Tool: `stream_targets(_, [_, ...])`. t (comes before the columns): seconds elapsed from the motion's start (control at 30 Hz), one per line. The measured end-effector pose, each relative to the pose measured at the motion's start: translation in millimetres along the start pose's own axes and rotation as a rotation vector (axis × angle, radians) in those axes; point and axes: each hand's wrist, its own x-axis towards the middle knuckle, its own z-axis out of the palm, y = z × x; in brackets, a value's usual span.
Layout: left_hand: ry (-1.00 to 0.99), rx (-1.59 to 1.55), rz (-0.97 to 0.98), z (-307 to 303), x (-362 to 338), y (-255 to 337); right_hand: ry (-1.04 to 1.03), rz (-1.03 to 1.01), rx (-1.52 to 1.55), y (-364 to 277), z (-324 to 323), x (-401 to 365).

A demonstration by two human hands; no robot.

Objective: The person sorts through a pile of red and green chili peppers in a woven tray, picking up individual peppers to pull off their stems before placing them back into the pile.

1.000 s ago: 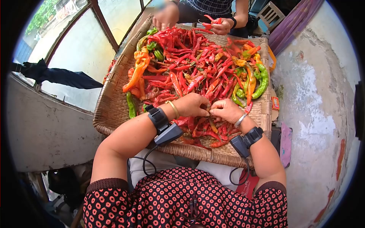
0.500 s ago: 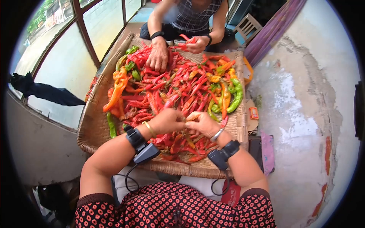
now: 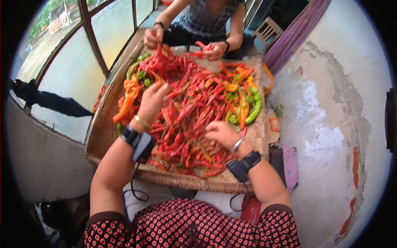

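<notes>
A large woven tray [image 3: 101, 142] lies in front of me, heaped with red chili peppers [image 3: 206, 93]. My left hand [image 3: 153, 101] is raised over its left half, fingers pinched and slightly blurred; a thin orange chili pepper [image 3: 156, 76] seems to stick out from the fingertips. Low over the heap on the right, my right hand [image 3: 223, 134] has its fingers curled together, and what they may hold is hidden. Orange peppers [image 3: 131, 93] lie along the left side, and green peppers [image 3: 257, 105] along the right.
Across the tray sits another person [image 3: 211, 20], one hand lifting red peppers and the other holding several. Windows [image 3: 62, 74] and a dark umbrella [image 3: 58, 101] are at left. A small orange box [image 3: 274, 123] is by the tray's right edge, before a worn wall [image 3: 318, 124].
My hands were together over the heap; the left has moved away, up and to the left, while the right stays nearly in place. The other person's hand has risen from the pile with red peppers.
</notes>
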Motion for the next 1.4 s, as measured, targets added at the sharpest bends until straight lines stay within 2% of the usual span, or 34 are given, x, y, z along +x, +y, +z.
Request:
stream_targets(0.03, [0.064, -0.109, -0.002, -1.3, -0.7, -0.8, 0.025, -0.015, 0.023, -0.4, -2.1, 0.4])
stream_targets(0.1, [-0.015, 0.086, -0.1, 4.7, -10.7, -1.1, 0.025, 0.03, 0.043, -2.8, -5.2, 0.5])
stream_targets(0.17, [-0.337, 0.407, -0.147, 17.4, -19.3, -6.7, -0.027, 0.018, 0.028, -1.5, -6.8, 1.2])
stream_targets(0.3, [-0.636, 0.464, -0.274, 43.2, -37.5, -29.4, -0.117, 0.059, -0.028, -4.8, 1.5, -4.3])
stream_targets(0.43, [-0.668, 0.303, -0.286, 45.6, -36.1, -37.5, -0.144, 0.062, -0.078, -2.9, 4.1, -3.6])
stream_targets(0.5, [-0.588, 0.302, -0.24, 40.8, -32.7, -20.3, -0.138, 0.096, -0.122, -0.4, 5.1, -1.2])
stream_targets(0.53, [-0.455, 0.272, -0.17, 36.4, -28.5, -20.3, -0.139, 0.094, -0.121, 4.0, 5.0, 0.3])
stream_targets(0.6, [-0.165, 0.099, -0.065, 27.9, -20.3, -16.8, -0.125, -0.158, -0.604, 17.6, 3.8, 4.4])
stream_targets(0.67, [0.093, -0.111, -0.011, 15.8, -9.8, -18.7, -0.15, -0.126, -0.693, 27.8, 2.6, 9.2])
stream_targets(0.73, [0.028, -0.053, -0.024, 4.9, -5.1, -19.3, -0.194, -0.122, -0.964, 23.3, 1.4, 10.3])
stream_targets(0.8, [-0.123, 0.133, -0.072, 9.8, -10.7, -17.1, -0.208, -0.136, -1.025, 22.4, 1.9, 8.8])
stream_targets(0.83, [-0.24, 0.381, 0.077, 9.8, -10.8, -30.0, -0.229, -0.145, -1.06, 24.4, 1.1, 11.4])
stream_targets(0.87, [-0.265, 0.534, 0.26, 13.3, -13.0, -45.4, -0.234, -0.146, -1.066, 22.0, 1.4, 10.7])
stream_targets(0.9, [-0.389, 0.831, 0.322, 20.2, -22.0, -33.9, -0.246, -0.14, -1.064, 21.5, 2.8, 9.3])
stream_targets(0.93, [-0.455, 0.977, 0.33, 25.5, -26.6, -36.9, -0.259, -0.133, -1.07, 20.1, 3.2, 8.5])
stream_targets(0.97, [-0.485, 1.09, 0.443, 31.0, -32.2, -37.7, -0.254, -0.14, -1.077, 18.7, 4.4, 8.2])
stream_targets(1.03, [-0.626, 1.066, 0.474, 34.3, -35.5, -43.2, -0.278, -0.093, -1.15, 15.3, 7.0, 6.8])
stream_targets(1.17, [-0.674, 1.204, 0.445, 36.2, -39.1, -44.9, -0.256, -0.114, -1.152, 24.7, 6.7, 10.3])
stream_targets(1.23, [-0.882, 1.252, 0.369, 35.1, -37.6, -49.7, -0.257, -0.144, -1.144, 25.8, 6.3, 9.8])
stream_targets(1.3, [-0.867, 1.28, 0.36, 34.9, -38.3, -53.8, -0.264, -0.171, -1.129, 21.8, 4.0, 9.3])
stream_targets(1.4, [-1.08, 1.067, 0.386, 35.4, -32.8, -68.6, -0.274, -0.28, -0.802, 12.1, -5.9, 2.4])
